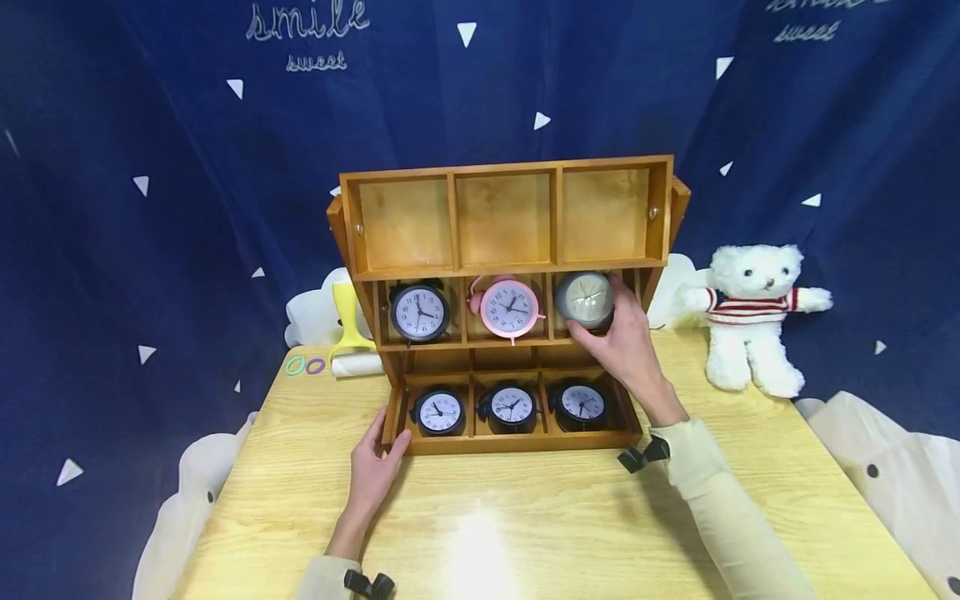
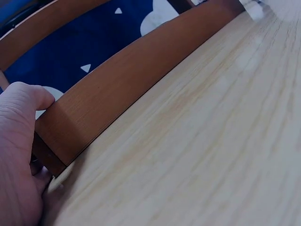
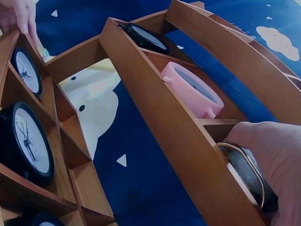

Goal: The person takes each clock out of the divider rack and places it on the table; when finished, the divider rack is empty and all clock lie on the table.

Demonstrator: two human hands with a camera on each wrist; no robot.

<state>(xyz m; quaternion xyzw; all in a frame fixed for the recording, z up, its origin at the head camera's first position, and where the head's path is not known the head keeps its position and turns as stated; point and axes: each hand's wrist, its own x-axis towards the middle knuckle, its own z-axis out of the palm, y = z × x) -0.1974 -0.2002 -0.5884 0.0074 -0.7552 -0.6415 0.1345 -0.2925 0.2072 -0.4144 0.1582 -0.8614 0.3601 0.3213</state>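
**Gray clock (image 1: 577, 302) gripped by right hand (image 1: 628, 348) at wooden rack (image 1: 517, 446)**

The gray clock is held in the right-hand compartment of the rack's middle tier, with the thumb of the right hand set at its lower edge and the fingers wrapped around its far side. Much of it is covered by that hand, so whether its base is resting on the compartment floor cannot be told. The rack's lower left front corner is grasped by the left hand (image 1: 372, 461), its thumb laid over the front rail. The two hands are kept well apart, at opposite sides of the rack.

In the rack's middle tier, the center compartment is occupied by a pink clock (image 1: 510, 308) and the left one by a black clock (image 1: 419, 313). In the rack's bottom tier, three dark clocks (image 1: 510, 407) are lined up, one to each compartment.

The rack is supported by a wood-grain counter (image 1: 555, 508). To the rack's left, a yellow tool (image 1: 345, 312), a white roll (image 1: 357, 365), a green ring (image 1: 288, 367) and a purple ring (image 1: 322, 363) are placed. To its right, a white teddy bear (image 1: 752, 310) in a striped sweater is seated. Behind the rack, a blue curtain (image 1: 600, 83) is hung.
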